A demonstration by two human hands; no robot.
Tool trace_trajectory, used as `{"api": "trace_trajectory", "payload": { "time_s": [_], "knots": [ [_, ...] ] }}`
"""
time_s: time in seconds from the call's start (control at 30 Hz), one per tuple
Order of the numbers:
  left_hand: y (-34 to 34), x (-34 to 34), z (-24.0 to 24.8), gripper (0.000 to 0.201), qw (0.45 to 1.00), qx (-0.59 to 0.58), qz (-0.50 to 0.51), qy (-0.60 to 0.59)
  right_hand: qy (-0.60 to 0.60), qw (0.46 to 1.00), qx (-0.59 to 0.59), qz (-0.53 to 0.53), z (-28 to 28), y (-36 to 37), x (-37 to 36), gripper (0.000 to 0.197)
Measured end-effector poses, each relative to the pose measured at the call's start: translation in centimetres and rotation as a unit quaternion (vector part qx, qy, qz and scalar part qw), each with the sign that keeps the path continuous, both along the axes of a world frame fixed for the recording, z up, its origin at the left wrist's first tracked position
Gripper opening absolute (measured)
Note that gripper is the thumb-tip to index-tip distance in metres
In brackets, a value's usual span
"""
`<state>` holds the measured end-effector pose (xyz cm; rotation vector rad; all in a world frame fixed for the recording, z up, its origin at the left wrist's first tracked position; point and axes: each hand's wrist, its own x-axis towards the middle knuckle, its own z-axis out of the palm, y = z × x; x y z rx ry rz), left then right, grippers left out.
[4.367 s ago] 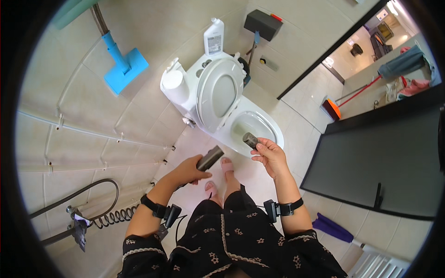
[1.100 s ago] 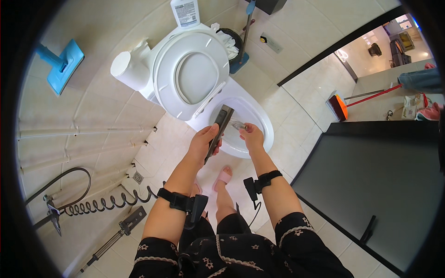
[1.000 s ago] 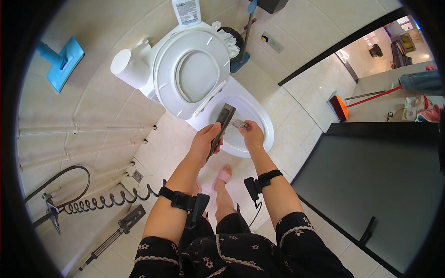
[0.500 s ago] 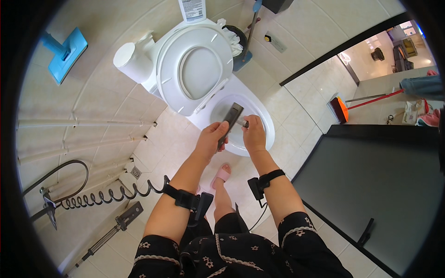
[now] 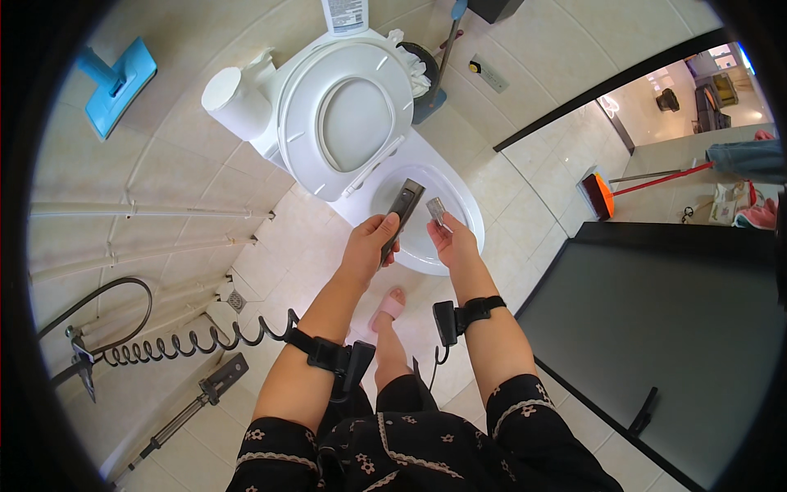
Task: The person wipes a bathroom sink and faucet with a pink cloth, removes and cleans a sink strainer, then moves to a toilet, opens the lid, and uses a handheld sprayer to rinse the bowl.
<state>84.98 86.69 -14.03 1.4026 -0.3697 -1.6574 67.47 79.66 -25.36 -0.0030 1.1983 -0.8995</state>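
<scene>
Above the open bowl of a white toilet (image 5: 470,215), both of my hands are raised close together. My left hand (image 5: 366,246) is closed around a long dark grey bar-shaped tool (image 5: 407,199), whose far end points up and to the right. I cannot make out its exact kind. Between the fingertips of my right hand (image 5: 456,244) is a small clear, see-through piece (image 5: 436,210), held beside the tool's far end with a narrow gap between them. The toilet seat and lid (image 5: 358,127) are raised against the tank behind the bowl.
A white canister (image 5: 238,102) and a white bottle (image 5: 345,16) stand at the tank. A dark bin (image 5: 425,61) sits behind the toilet. The grey door (image 5: 656,320) is on the right, and a black coiled hose (image 5: 188,350) stretches toward my left arm.
My right hand has turned, and the clear piece in it now points upward, more exposed. The tool in my left hand has shifted slightly left.
</scene>
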Motion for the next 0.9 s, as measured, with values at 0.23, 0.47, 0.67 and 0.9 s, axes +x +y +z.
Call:
{"api": "trace_trajectory", "payload": {
  "time_s": [0.23, 0.47, 0.67, 0.9],
  "knots": [
    [0.0, 0.0, 0.0, 0.035, 1.0, -0.011, -0.013, 0.003, -0.042, 0.998, 0.049, -0.006, -0.2, -0.7, 0.3, 0.019],
    [0.1, -0.5, -0.3, 0.036, 1.0, -0.004, -0.018, 0.007, -0.024, 0.997, 0.067, -0.027, -1.4, -1.2, 0.6, 0.017],
    [-0.1, 0.1, -0.1, 0.035, 1.0, 0.004, -0.014, -0.012, -0.031, 0.995, 0.092, -0.009, -1.5, -1.2, 0.3, 0.021],
    [-0.1, -0.4, -0.5, 0.035, 1.0, -0.003, -0.024, 0.006, -0.078, 0.994, 0.072, 0.008, -1.4, -2.1, 1.0, 0.024]
  ]
}}
